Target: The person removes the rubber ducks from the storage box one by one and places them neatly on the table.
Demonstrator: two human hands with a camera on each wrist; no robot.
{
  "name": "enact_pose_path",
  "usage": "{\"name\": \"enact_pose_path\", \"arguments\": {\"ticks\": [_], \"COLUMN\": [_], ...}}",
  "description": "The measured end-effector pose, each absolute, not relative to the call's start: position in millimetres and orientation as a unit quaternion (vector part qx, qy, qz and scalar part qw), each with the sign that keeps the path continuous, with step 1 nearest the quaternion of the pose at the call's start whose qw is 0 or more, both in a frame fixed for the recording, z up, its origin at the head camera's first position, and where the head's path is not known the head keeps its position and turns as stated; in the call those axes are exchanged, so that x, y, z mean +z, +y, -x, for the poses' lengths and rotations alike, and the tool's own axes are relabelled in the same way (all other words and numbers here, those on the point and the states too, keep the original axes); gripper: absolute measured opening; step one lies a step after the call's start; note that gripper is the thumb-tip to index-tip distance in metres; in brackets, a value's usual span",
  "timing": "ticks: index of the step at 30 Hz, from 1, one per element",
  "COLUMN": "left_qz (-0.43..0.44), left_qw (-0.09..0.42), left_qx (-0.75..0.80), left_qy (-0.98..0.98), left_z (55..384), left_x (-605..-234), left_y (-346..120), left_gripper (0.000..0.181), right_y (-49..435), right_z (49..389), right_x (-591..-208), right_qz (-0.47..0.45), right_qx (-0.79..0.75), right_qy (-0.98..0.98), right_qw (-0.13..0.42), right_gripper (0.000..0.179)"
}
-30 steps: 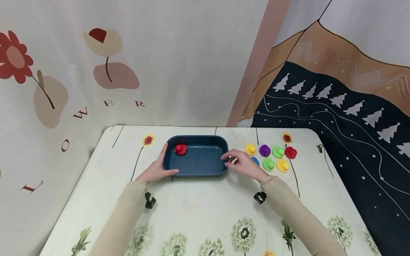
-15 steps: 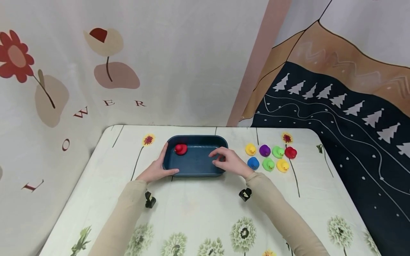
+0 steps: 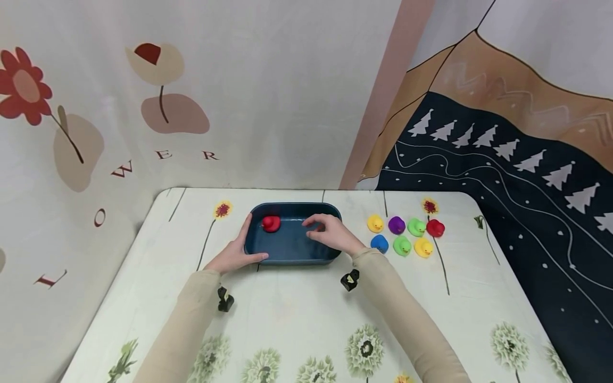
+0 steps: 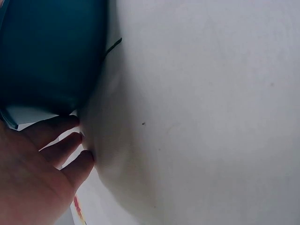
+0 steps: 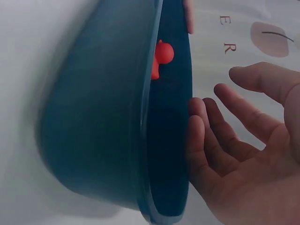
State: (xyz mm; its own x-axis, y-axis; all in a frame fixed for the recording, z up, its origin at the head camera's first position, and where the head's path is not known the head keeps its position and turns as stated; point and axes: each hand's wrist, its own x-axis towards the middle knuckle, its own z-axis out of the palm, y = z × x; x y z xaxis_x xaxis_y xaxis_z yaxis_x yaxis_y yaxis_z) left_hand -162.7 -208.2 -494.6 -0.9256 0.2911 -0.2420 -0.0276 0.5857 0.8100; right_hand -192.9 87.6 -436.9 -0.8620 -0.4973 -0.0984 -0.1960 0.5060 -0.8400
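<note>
A dark blue rectangular tray (image 3: 292,261) lies on the table, with one red rubber duck (image 3: 271,224) in its far left part. My left hand (image 3: 233,256) holds the tray's left end, thumb along the near rim and fingers along the left side. In the left wrist view, three fingers (image 4: 80,171) sit low against its wall. Over the right half of the tray is my right hand (image 3: 330,232), palm side down. The right wrist view shows this hand's fingers loosely bent, thumb and forefinger apart, with nothing between them; the red duck (image 5: 163,52) is visible beyond.
Right of the tray, several rubber ducks form two rows: yellow (image 3: 375,223), purple (image 3: 396,225), green (image 3: 416,227) and red (image 3: 435,228) behind; blue (image 3: 380,244), green (image 3: 402,245) and yellow (image 3: 423,247) in front. A flower-printed cloth (image 3: 287,308) covers the table.
My right hand has moved left from beside the ducks and the tray's right rim to above the tray, uncovering the blue duck. My left hand and the tray have stayed in place.
</note>
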Motion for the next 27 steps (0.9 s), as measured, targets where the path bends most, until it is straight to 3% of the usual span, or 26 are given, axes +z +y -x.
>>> {"name": "enact_pose_path", "arguments": {"ticks": [27], "left_qz": [-0.071], "left_qw": [0.189], "left_qx": [0.446], "left_qy": [0.872], "left_z": [163.3], "left_x": [-491.6], "left_y": [-206.5], "left_gripper": [0.111], "right_y": [19.3], "right_z": [218.8], "right_x": [-458.4], "right_qz": [0.185], "right_qx": [-0.467], "right_qy": [0.843], "right_qw": [0.194], "right_gripper": [0.029]}}
